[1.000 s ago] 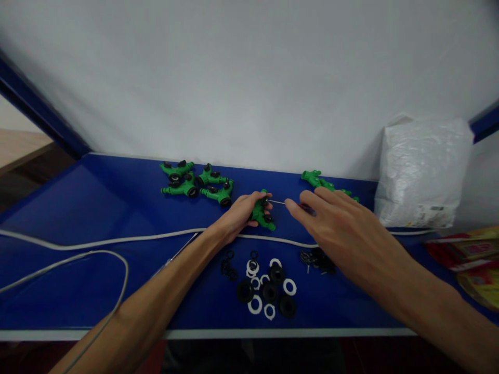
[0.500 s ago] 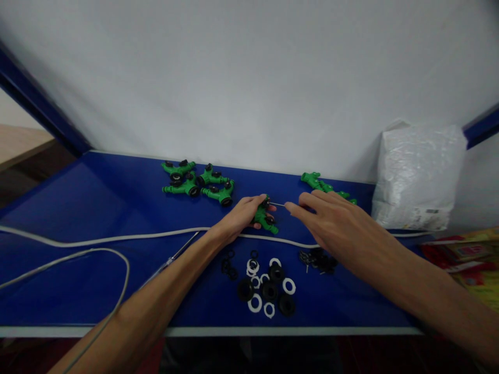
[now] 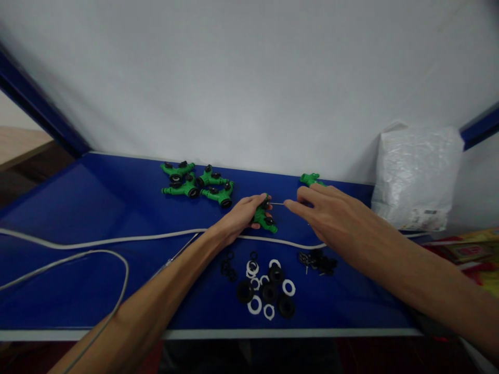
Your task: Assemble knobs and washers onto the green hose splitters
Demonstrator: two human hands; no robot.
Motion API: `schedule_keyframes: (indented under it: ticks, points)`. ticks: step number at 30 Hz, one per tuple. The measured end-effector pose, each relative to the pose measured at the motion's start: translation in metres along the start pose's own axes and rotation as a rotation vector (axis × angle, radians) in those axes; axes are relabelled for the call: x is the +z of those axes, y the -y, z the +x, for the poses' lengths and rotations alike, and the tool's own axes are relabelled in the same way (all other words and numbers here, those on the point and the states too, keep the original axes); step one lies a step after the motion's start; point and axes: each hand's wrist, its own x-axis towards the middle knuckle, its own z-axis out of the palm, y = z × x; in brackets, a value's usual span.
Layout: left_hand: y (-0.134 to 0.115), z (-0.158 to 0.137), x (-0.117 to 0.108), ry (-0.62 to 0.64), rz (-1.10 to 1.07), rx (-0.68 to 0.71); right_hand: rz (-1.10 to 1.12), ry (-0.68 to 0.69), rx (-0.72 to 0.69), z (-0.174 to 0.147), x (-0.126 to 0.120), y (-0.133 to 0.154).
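Observation:
My left hand (image 3: pixel 245 213) is wrapped round a green Y-shaped hose splitter (image 3: pixel 265 220) with black valve knobs, held just above the blue table. My right hand (image 3: pixel 322 208) is closed on a screwdriver, whose handle its fingers hide. The thin metal shaft of the screwdriver (image 3: pixel 276 203) points left, and its tip meets the black knob on the splitter. Behind the left hand lie several more green splitters (image 3: pixel 218 195) with black knobs. Part of another green splitter body (image 3: pixel 311 179) shows beyond my right hand, which covers what lies behind it.
White rings (image 3: pixel 289 287) and black collars (image 3: pixel 286 306) lie near the table's front. Small black seals (image 3: pixel 228 267) are left of them, small black parts with screws (image 3: pixel 318 261) right. A pale cable (image 3: pixel 117 240) crosses the blue table (image 3: pixel 97 197). A plastic-wrapped package (image 3: pixel 419 176) stands at right.
My right hand has turned slightly at the screwdriver and now hides more of the green bodies behind it. The left hand and its splitter have barely moved.

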Motion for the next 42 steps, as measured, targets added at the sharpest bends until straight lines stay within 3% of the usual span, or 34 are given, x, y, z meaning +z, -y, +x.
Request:
schedule_keyframes:
  ticks: [7,16,23,31,39,42]
  points:
    - [0.002,-0.001,0.000,-0.003,-0.009,0.011,-0.059,0.016,-0.089,0.012,-0.012,0.001]
    - [0.001,0.001,0.001,-0.011,-0.040,0.000,-0.112,0.116,0.108,0.023,-0.009,-0.004]
    - [0.002,0.001,0.001,-0.007,-0.064,-0.006,-0.122,-0.005,0.005,0.020,-0.009,0.000]
    - [0.000,0.000,0.002,-0.017,-0.062,-0.007,-0.161,0.082,0.063,0.023,-0.008,-0.007]
    - [0.005,0.003,-0.002,0.002,-0.058,0.018,-0.116,0.070,-0.038,0.020,-0.013,-0.003]
    - [0.004,0.002,-0.002,0.001,-0.046,0.018,-0.070,0.088,-0.012,0.022,-0.015,-0.003]
